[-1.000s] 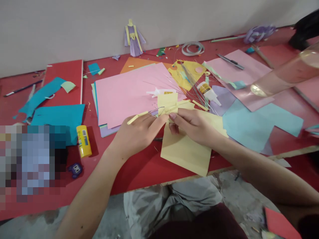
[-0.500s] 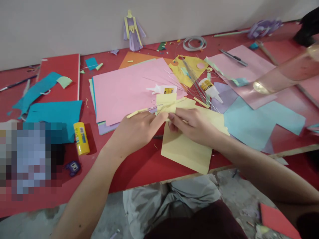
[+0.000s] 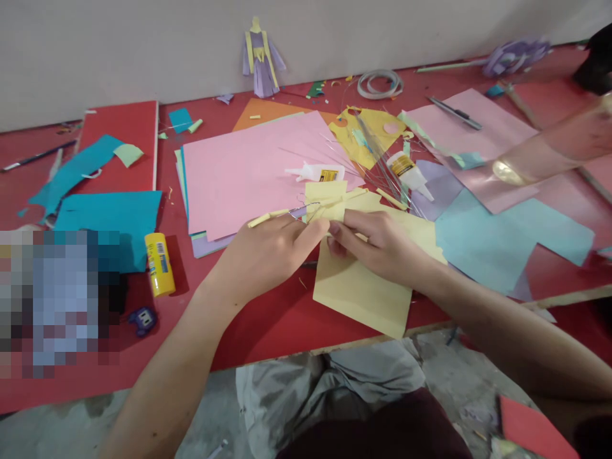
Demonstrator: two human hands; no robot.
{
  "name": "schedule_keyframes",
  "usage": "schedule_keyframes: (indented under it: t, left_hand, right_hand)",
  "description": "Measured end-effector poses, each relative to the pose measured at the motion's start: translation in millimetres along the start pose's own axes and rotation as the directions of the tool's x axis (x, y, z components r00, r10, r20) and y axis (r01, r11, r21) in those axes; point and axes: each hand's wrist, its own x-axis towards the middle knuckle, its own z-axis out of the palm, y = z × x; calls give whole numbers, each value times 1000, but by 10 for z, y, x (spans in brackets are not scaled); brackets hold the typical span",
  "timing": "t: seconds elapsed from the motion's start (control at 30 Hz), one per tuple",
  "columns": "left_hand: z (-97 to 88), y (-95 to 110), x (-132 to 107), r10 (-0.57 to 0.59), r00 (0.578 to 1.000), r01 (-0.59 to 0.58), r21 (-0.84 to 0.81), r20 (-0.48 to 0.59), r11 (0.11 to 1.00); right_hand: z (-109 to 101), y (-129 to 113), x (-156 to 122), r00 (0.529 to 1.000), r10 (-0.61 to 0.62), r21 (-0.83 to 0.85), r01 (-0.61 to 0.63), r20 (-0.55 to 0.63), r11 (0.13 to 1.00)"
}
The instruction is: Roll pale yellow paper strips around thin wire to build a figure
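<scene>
My left hand [image 3: 282,248] is closed, its thumb pressed along the lower left of a small pale-yellow paper piece [image 3: 329,193]. A thin wire frame [image 3: 302,209] with rolled yellow paper on its ends [image 3: 261,220] pokes out over the left fingers and crosses in front of that piece. Pinched fingers of my right hand [image 3: 373,239] meet the left thumb at the piece's lower right edge. Both hands are over a larger yellow sheet [image 3: 363,293]. Just beyond them, a white glue bottle [image 3: 318,172] lies on pink paper [image 3: 239,178]. The fingertips partly hide the paper's bottom edge.
A second glue bottle [image 3: 408,172] lies right of several loose wires [image 3: 373,146]. A yellow glue stick [image 3: 160,264] stands left of my hands. A utility knife [image 3: 454,113] rests on pink paper at right. A purple paper doll [image 3: 262,60] leans against the wall.
The whole view has shifted slightly, so things appear a little farther right. Both hands keep nearly the same hold on the small yellow paper piece.
</scene>
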Motion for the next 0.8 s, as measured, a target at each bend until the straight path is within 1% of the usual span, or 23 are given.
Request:
schedule_keyframes:
  t: [0.1, 0.17, 0.6, 0.8]
  left_hand:
    - [8, -6, -2, 8, 998, -7, 12, -58, 1000]
    - [11, -10, -5, 11, 997, -11, 7, -76, 1000]
    - [27, 16, -20, -51, 992, 47, -39, -112, 998]
    - [22, 14, -24, -51, 988, 50, -9, -147, 999]
  right_hand:
    - [-6, -13, 0, 1000, 8, 34, -8, -11, 999]
    - [-10, -20, 1, 1000, 5, 59, -4, -19, 998]
    - [-12, -32, -3, 1000, 14, 243, -7, -27, 970]
    - [-17, -28, -4, 1000, 12, 260, -7, -17, 966]
